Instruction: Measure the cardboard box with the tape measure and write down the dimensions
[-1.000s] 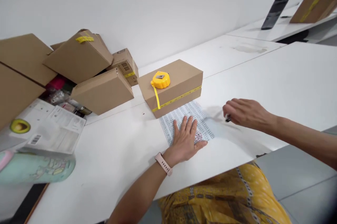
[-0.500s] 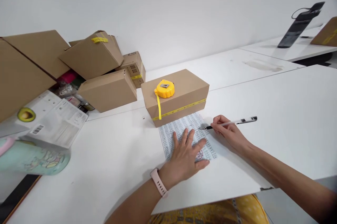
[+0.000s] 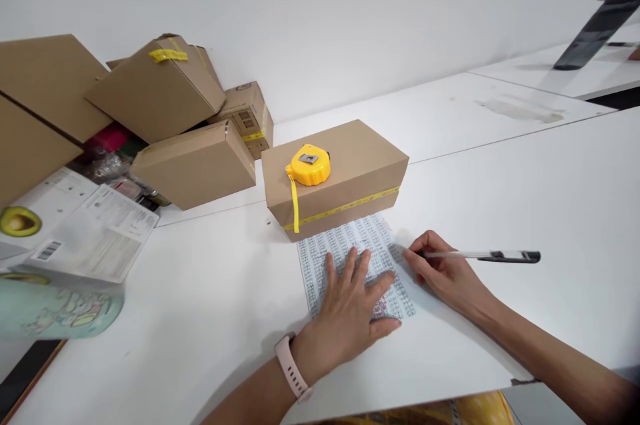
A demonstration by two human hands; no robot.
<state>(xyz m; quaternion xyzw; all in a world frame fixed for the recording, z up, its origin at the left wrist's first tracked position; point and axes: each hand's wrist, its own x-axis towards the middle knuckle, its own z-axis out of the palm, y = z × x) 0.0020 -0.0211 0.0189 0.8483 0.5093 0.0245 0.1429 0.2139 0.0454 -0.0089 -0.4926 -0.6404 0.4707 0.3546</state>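
My left hand lies flat with fingers spread on a printed sheet of small numbers on the white table. My right hand is closed on a pen, whose tip touches the sheet's right edge. Just behind the sheet stands a brown cardboard box. A yellow tape measure rests on top of it, its tape drawn down the front and along the box's side.
Several cardboard boxes are piled at the back left against the wall. A white printed carton and a mint-green bottle lie at the left. A dark object leans on another table at the far right.
My right hand came in from the right to the sheet, the pen now showing in its grip with the tip at the paper. My left hand stayed flat on the sheet.
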